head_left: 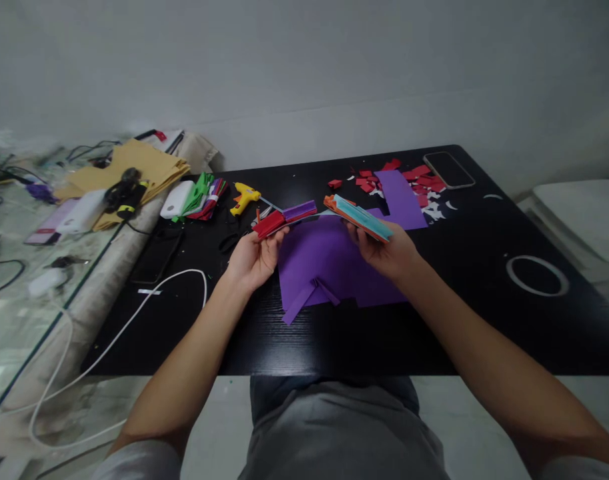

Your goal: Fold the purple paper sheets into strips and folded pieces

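My left hand (258, 257) is closed around a bundle of folded paper with a red part (270, 225) and a purple part (299, 211). In my right hand (384, 252) is a second folded paper bundle (364, 219), light blue on top with orange along its side. A thin pale curved edge (329, 213) runs between the two bundles; whether it joins them I cannot tell. Both hands are raised over a large purple paper sheet (324, 257) on the black table. Narrow folded purple strips (304, 303) lie at the sheet's near edge.
Left of centre are a yellow glue gun (243, 198), black-handled scissors (229, 241) and stacked coloured paper (204, 198). Red and white scraps (424, 183), another purple piece (402, 200) and a phone (449, 170) lie back right. A white ring (537, 275) sits right. A white cable (134, 327) crosses the left side.
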A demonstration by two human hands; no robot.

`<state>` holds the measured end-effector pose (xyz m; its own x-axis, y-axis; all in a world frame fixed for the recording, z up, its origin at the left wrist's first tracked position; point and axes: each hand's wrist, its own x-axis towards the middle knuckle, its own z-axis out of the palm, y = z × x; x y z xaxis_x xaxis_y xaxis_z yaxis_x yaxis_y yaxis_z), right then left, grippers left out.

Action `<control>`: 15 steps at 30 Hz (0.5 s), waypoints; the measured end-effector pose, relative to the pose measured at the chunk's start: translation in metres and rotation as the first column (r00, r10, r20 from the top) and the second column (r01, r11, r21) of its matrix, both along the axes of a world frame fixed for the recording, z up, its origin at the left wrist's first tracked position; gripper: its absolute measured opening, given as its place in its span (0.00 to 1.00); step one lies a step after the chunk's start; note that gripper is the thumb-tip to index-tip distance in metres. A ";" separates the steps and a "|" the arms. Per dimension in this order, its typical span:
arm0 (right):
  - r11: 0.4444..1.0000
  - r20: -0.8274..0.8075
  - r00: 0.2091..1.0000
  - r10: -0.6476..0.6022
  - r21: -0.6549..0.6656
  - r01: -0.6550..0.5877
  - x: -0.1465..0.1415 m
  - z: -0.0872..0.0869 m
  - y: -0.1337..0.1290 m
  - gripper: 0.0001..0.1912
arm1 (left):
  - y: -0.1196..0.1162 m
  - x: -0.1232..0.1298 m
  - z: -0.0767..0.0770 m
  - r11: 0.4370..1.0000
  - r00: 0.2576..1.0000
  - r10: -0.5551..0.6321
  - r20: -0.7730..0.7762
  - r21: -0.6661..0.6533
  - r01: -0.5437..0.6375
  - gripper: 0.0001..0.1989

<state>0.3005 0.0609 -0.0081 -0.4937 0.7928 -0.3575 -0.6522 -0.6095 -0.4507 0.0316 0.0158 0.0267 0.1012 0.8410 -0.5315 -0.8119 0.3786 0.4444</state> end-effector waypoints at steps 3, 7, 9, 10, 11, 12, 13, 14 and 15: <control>0.999 0.009 1.000 0.005 0.034 -0.005 0.003 -0.002 0.002 0.17 | 0.000 -0.001 0.003 1.000 1.000 0.012 -0.002 -0.011 -0.012 0.22; 0.993 0.113 0.993 -0.017 0.121 0.003 0.006 -0.006 0.005 0.17 | 0.001 -0.004 0.005 1.000 1.000 0.016 0.017 0.007 -0.016 0.24; 0.985 0.178 0.983 -0.038 0.171 0.007 0.005 -0.006 0.005 0.16 | 0.001 -0.005 0.006 1.000 0.999 -0.008 0.036 0.021 0.008 0.25; 0.983 0.201 0.978 -0.050 0.183 0.012 0.005 -0.007 0.005 0.15 | 0.002 -0.006 0.006 0.999 0.999 -0.024 0.041 0.029 0.023 0.25; 0.983 0.214 0.975 -0.060 0.184 0.020 0.004 -0.006 0.005 0.15 | 0.002 -0.006 0.006 0.999 0.998 -0.038 0.040 0.037 0.037 0.25; 0.984 0.217 0.974 -0.067 0.175 0.028 0.004 -0.006 0.005 0.15 | 0.002 -0.007 0.005 0.998 0.998 -0.047 0.034 0.046 0.046 0.25; 0.986 0.215 0.974 -0.070 0.162 0.036 0.004 -0.006 0.005 0.15 | 0.002 -0.007 0.005 0.997 0.998 -0.050 0.025 0.052 0.049 0.26; 0.988 0.208 0.976 -0.070 0.148 0.040 0.004 -0.005 0.005 0.15 | 0.002 -0.008 0.004 0.997 0.999 -0.050 0.015 0.055 0.049 0.26; 0.990 0.199 0.978 -0.067 0.136 0.041 0.004 -0.005 0.005 0.16 | 0.003 -0.008 0.002 0.997 0.999 -0.050 0.007 0.056 0.050 0.26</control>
